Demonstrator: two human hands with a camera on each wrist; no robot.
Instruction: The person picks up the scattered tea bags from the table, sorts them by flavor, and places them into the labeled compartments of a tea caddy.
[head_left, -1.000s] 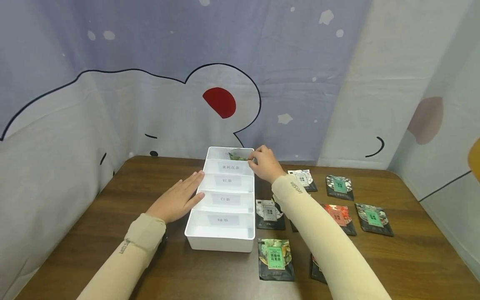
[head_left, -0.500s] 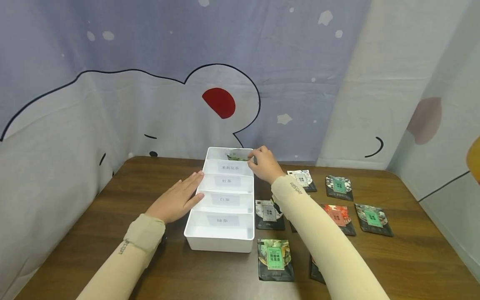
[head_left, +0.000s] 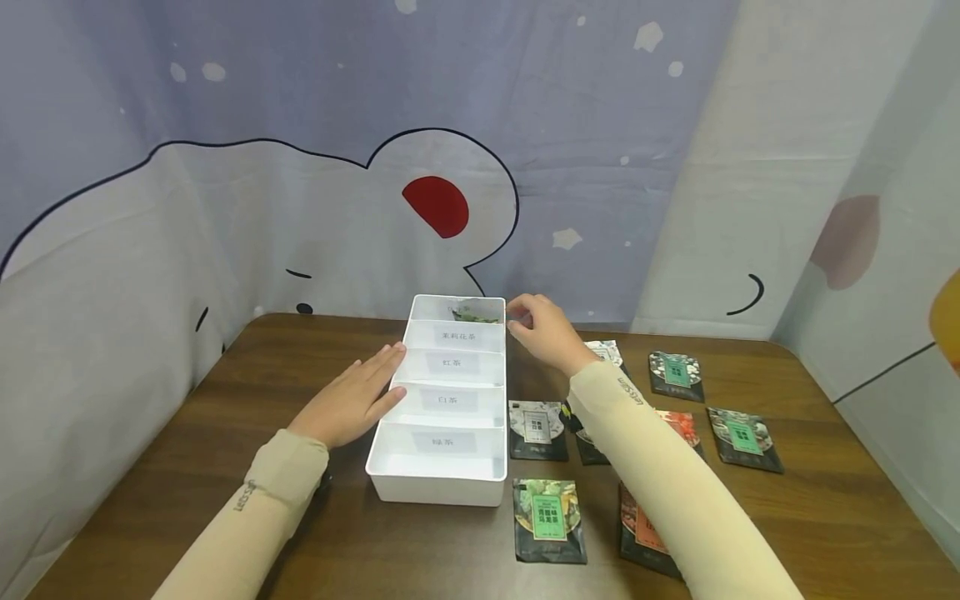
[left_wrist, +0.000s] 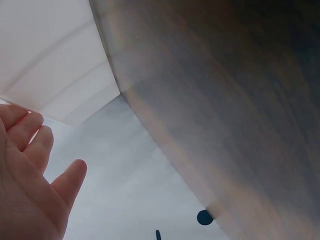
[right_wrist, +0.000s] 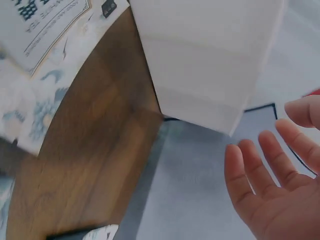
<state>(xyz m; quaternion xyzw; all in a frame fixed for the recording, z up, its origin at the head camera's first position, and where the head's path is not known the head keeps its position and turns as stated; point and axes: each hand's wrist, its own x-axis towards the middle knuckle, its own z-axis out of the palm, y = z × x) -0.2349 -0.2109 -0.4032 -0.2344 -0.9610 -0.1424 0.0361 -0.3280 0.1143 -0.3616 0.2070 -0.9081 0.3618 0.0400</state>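
A long white divided box [head_left: 438, 490] with labelled compartments stands on the table. Along its left rim my left hand [head_left: 352, 400] rests, fingers straight; in the left wrist view the fingertips [left_wrist: 35, 120] are at the box's outer wall. My right hand [head_left: 547, 329] is just beyond the right rim near the far end, holding nothing. Its fingers [right_wrist: 272, 155] are loosely bent and spread in the right wrist view, beside the box's wall [right_wrist: 205, 60]. In the farthest compartment sits a green-patterned tea packet [head_left: 477, 317], its lower part hidden by the divider.
Right of the box lie several dark tea packets, among them a green-labelled one [head_left: 549, 521] nearest the front, a white-labelled one [head_left: 537, 430] and a red one [head_left: 641, 533] partly under my right forearm. A printed curtain [head_left: 600, 167] hangs behind the table.
My right hand has let go of the green tea packet and moved right, out over the box's rim. The packet stays in the far compartment. My left hand keeps its place.
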